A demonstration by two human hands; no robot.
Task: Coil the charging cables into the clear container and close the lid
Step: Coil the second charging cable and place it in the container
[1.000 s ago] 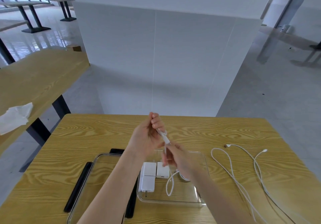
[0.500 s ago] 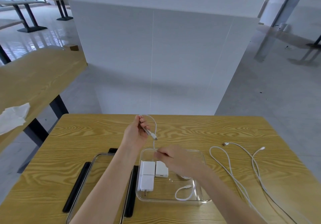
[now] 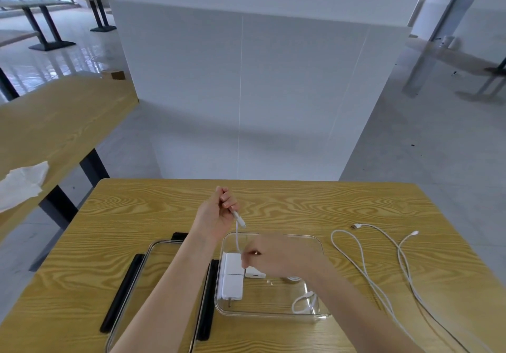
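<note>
Pointing down-right (cable (image 3: pixel 237 236) near vertical), plug (image 3: pixel 241 221) below left hand (image 3: pixel 216 215)

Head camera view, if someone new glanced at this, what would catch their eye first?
Probably the two bare hands at the centre: the left hand holds up a white cable by its plug end, and the right hand pinches it lower down over the clear container, where white chargers already lie. Next, the long loose cable sprawled on the wooden table to the right, and the black-edged lid lying to the container's left.
</note>
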